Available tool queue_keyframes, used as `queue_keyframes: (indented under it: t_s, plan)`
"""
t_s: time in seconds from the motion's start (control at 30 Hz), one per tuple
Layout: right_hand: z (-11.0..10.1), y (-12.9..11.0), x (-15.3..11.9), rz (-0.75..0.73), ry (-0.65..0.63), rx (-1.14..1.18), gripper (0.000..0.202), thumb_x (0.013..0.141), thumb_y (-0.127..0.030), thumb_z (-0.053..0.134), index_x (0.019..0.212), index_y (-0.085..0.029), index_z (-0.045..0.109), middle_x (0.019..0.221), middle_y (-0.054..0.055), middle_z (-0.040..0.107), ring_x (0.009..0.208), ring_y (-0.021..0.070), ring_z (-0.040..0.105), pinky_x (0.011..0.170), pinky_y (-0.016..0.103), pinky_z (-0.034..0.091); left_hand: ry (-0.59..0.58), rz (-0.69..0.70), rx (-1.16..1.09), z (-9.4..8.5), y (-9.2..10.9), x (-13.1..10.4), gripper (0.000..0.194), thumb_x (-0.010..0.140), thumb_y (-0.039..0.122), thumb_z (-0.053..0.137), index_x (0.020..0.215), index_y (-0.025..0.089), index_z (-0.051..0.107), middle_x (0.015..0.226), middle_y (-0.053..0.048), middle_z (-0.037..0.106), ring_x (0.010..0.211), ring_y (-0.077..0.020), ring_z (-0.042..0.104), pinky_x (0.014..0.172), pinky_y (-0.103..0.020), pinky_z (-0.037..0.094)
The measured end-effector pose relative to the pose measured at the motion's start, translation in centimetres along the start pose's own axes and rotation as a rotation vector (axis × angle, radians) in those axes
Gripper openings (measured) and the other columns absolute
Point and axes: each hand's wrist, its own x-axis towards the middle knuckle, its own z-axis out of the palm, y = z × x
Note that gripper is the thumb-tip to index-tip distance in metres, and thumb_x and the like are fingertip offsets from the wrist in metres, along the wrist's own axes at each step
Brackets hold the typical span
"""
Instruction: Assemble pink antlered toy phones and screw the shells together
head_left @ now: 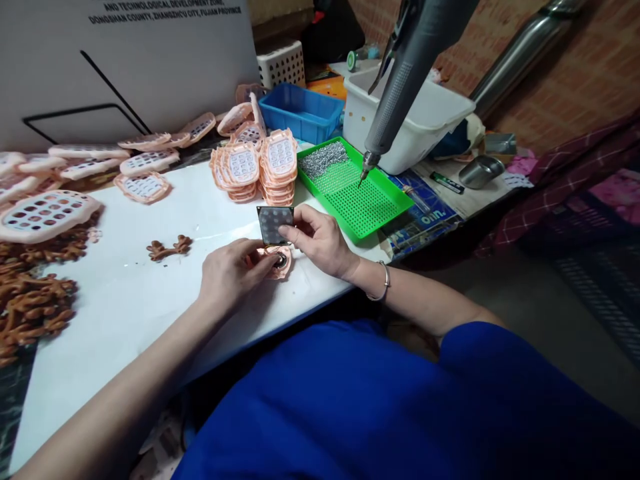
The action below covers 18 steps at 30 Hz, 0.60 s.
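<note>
While the right hand (324,243) pinches a dark, flat, squarish panel (269,225) upright, the left hand (226,272) grips a small pink plastic shell (286,268) just on the panel's near side.

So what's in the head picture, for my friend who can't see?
The right hand holds up a dark panel beside a pink part the left hand touches; stacked pink pieces and a green tray lie beyond.
</note>
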Motion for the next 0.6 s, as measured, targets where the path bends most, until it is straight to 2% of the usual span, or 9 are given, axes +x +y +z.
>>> queue_keyframes:
  t_s: [0.17, 0.3, 0.47, 0.6]
  plan:
    - [-0.3, 0.8, 0.3, 0.271, -0.078, 0.237, 0.018, 0.089, -0.027, 0.064, 0.081, -0.019, 0.049, 0.060, -0.008, 0.050, 0.050, 0.0059, 0.046, 0.051, 0.019, 0.042, 0.014, 0.146, -0.107, 0.1, -1.4, -0.2, 0.028, 0.084, 0.043, 0.058, 0.077, 0.021, 0.074, 0.069, -0.002, 0.069, 0.055, -0.0127, 0.057, 0.054, -0.024, 0.041]
    - [-0.4, 1.5, 0.4, 0.501, -0.144, 0.449, 0.015, 0.093, -0.024, 0.061, 0.087, -0.019, 0.047, 0.057, -0.009, 0.053, 0.044, 0.0041, 0.048, 0.043, 0.014, 0.039, -0.029, 0.289, -0.134, -0.3, -2.1, -0.2, 0.031, 0.087, 0.042, 0.055, 0.079, 0.019, 0.075, 0.071, -0.004, 0.068, 0.061, -0.0137, 0.061, 0.058, -0.023, 0.046]
    - [-0.6, 1.8, 0.1, 0.510, -0.206, 0.519, 0.007, 0.095, -0.015, 0.054, 0.092, -0.019, 0.048, 0.063, -0.008, 0.056, 0.046, 0.0029, 0.051, 0.044, 0.012, 0.041, -0.003, 0.343, -0.109, -0.5, -2.3, -0.3, 0.033, 0.089, 0.041, 0.052, 0.079, 0.020, 0.075, 0.074, -0.004, 0.068, 0.061, -0.0129, 0.061, 0.058, -0.023, 0.047]
    - [-0.8, 2.0, -0.4, 0.400, -0.211, 0.481, 0.010, 0.091, -0.010, 0.054, 0.092, -0.019, 0.050, 0.073, -0.007, 0.057, 0.055, 0.0036, 0.054, 0.053, 0.015, 0.048, 0.000, 0.265, -0.174, -0.5, -2.2, -0.3, 0.028, 0.085, 0.041, 0.060, 0.075, 0.020, 0.075, 0.069, -0.002, 0.067, 0.058, -0.0120, 0.060, 0.055, -0.022, 0.046]
